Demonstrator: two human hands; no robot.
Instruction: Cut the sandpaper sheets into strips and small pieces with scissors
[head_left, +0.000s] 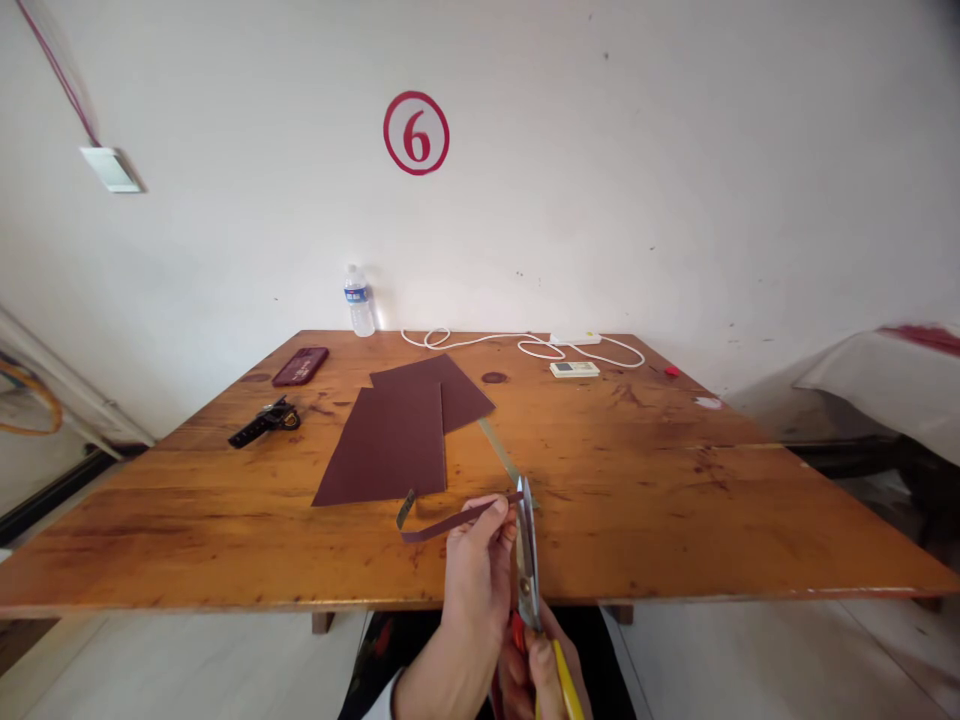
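Note:
A narrow dark-red strip (pixel 448 522) is pinched between the thumb and fingers of my left hand (pixel 484 560), its far end curling up to the left. My right hand (pixel 544 665) grips the scissors (pixel 528 570) by their red and yellow handles. The blades point away from me, and the strip's right end lies at them near the tips. Beyond my hands, two dark-red sheets (pixel 390 440) overlap on the table. From under the back sheet a thin pale strip (pixel 498 450) reaches toward the scissors' tips.
On the wooden table (pixel 675 520) lie a dark-red phone (pixel 301 367) and a black watch (pixel 264 424) at the left. A water bottle (pixel 360 302) stands by the wall. White cable, a power strip (pixel 574 339) and a small white device (pixel 574 370) are at the back right.

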